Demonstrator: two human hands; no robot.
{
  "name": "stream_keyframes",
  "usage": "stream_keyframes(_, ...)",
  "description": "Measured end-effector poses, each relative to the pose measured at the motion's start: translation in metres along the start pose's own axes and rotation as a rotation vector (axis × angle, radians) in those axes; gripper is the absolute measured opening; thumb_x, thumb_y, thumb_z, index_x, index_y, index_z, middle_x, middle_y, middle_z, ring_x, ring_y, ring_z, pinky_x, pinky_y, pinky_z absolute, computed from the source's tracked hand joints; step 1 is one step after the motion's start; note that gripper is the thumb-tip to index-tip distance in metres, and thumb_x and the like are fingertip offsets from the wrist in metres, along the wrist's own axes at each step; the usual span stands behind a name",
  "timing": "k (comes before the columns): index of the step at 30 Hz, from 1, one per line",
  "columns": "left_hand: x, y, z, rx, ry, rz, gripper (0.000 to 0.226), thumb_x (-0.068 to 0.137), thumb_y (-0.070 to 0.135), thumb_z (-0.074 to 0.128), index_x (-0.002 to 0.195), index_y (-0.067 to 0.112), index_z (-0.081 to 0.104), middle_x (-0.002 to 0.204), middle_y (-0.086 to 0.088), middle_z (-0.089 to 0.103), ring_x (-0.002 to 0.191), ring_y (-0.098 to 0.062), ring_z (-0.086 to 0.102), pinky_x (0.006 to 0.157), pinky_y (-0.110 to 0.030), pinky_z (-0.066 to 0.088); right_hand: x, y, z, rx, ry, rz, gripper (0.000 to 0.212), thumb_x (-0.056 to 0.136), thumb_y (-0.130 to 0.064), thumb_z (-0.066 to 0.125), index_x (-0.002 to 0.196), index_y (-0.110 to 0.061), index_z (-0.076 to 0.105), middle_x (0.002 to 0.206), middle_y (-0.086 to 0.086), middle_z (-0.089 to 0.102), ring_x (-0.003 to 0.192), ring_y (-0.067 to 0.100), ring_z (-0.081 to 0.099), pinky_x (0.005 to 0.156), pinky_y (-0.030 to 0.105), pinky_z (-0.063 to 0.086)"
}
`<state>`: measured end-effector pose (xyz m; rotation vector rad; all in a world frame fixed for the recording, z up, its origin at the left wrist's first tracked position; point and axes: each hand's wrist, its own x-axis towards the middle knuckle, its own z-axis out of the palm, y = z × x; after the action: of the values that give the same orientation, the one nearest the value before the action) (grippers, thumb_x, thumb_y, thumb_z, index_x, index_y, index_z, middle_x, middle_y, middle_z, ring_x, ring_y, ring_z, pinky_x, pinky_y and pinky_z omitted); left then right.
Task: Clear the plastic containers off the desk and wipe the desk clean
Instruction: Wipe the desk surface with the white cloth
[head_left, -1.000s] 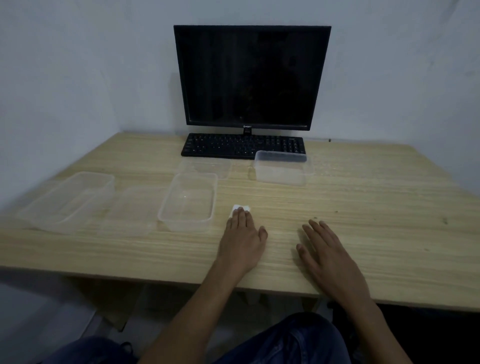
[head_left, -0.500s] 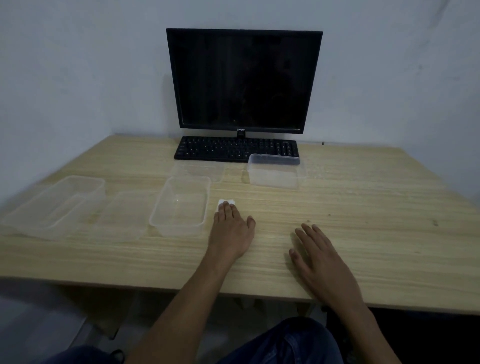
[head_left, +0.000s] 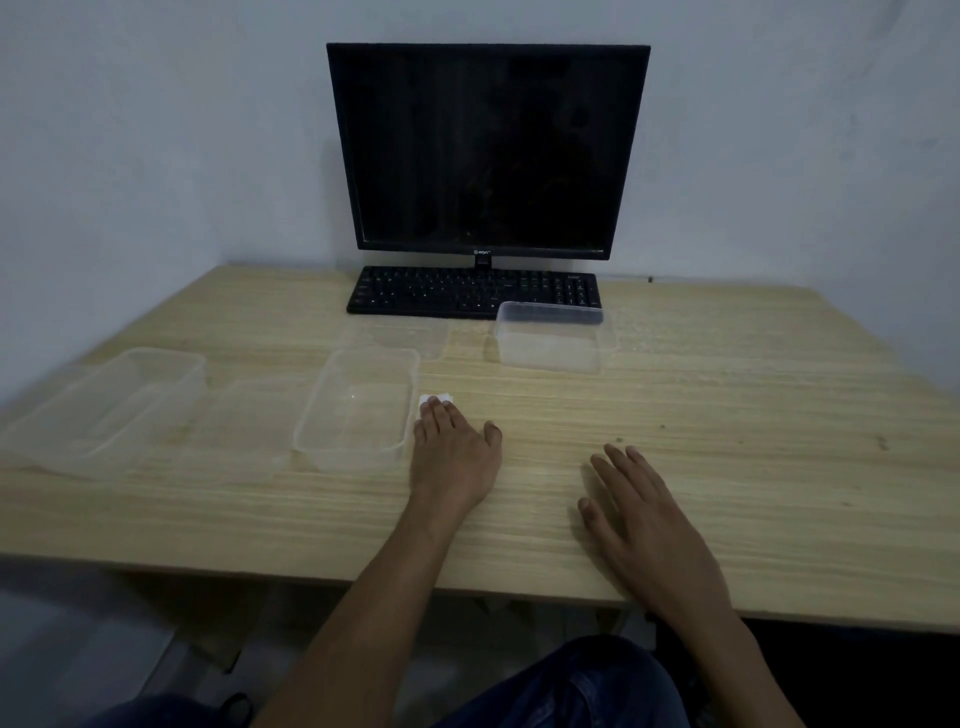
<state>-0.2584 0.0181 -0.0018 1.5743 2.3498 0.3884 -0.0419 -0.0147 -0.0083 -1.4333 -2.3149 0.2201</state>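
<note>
Three clear plastic containers stand on the wooden desk: one at the far left, one in the middle, and one upside down in front of the keyboard. Two flat clear lids lie nearby, one between the left containers and one behind the middle container. My left hand lies flat with its fingertips pressing a small white tissue just right of the middle container. My right hand rests flat and empty near the front edge.
A black monitor and a black keyboard stand at the back against the wall. The desk's front edge runs just before my forearms. A wall closes the left side.
The view shifted slightly; my left hand and the tissue now sit closer to the middle container. My right hand stays flat in about the same spot.
</note>
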Motion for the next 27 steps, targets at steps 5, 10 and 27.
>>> stream_keyframes(5, 0.005, -0.001, 0.0, -0.014, 0.007, -0.007, 0.071, 0.101, 0.041, 0.018, 0.148, -0.006, -0.006, 0.159, -0.021, -0.009, 0.148, -0.027, -0.011, 0.118, -0.037, -0.006, 0.0, 0.0, 0.0, 0.006, 0.002, -0.002, 0.079, 0.083, -0.067, 0.012, 0.147, -0.025, 0.033, 0.157, -0.01, 0.021, 0.139, -0.007, -0.004, 0.106, 0.006, -0.006)
stream_keyframes(10, 0.011, -0.002, 0.0, -0.01, 0.008, -0.009, 0.07, 0.101, 0.041, 0.018, 0.149, -0.006, -0.006, 0.159, -0.02, -0.009, 0.148, -0.026, -0.011, 0.119, -0.037, -0.006, -0.001, 0.0, 0.0, 0.019, -0.003, -0.004, 0.079, 0.083, -0.067, 0.014, 0.147, -0.024, 0.033, 0.157, -0.009, 0.022, 0.14, -0.006, -0.002, 0.109, 0.011, -0.002)
stream_keyframes(27, -0.053, 0.001, 0.012, 0.05, -0.03, 0.211, 0.064, 0.103, 0.036, 0.018, 0.151, -0.001, -0.005, 0.16, -0.015, -0.01, 0.148, -0.021, -0.011, 0.118, -0.032, -0.008, 0.001, 0.001, 0.001, 0.056, 0.03, -0.007, 0.067, 0.092, -0.06, 0.028, 0.146, -0.022, 0.036, 0.157, -0.007, 0.024, 0.139, -0.006, 0.002, 0.11, 0.012, 0.002)
